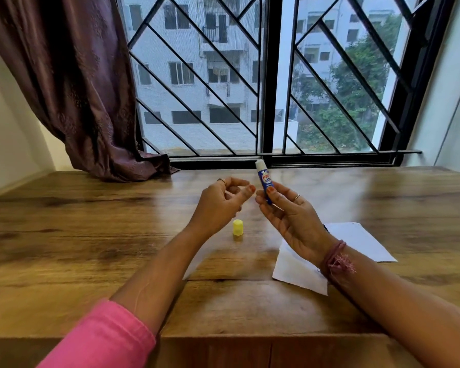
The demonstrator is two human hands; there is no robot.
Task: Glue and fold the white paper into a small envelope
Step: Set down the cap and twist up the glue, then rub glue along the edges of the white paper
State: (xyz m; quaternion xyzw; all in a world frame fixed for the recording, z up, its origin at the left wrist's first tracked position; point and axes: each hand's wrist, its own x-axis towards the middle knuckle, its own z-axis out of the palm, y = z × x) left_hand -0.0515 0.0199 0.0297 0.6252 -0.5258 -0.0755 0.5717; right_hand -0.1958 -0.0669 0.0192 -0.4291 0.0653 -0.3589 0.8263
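R hand [290, 216] is raised palm-up over the table [91, 221], thumb & fingers pinching an uncapped blue glue stick [264, 183] upright; L hand [221, 203] hovers just beside it, fingers loosely curled w/ nothing in them. Yellow cap [237, 227] stands mid-table below L hand. White paper [356, 243] lies flat toward the table's right side, partly under R wrist.

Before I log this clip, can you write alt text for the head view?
The right hand holds an uncapped blue glue stick upright above a wooden table, with the left hand loosely curled beside it, holding nothing. The yellow cap stands on the table, and the white paper lies under the right wrist, before a barred window.
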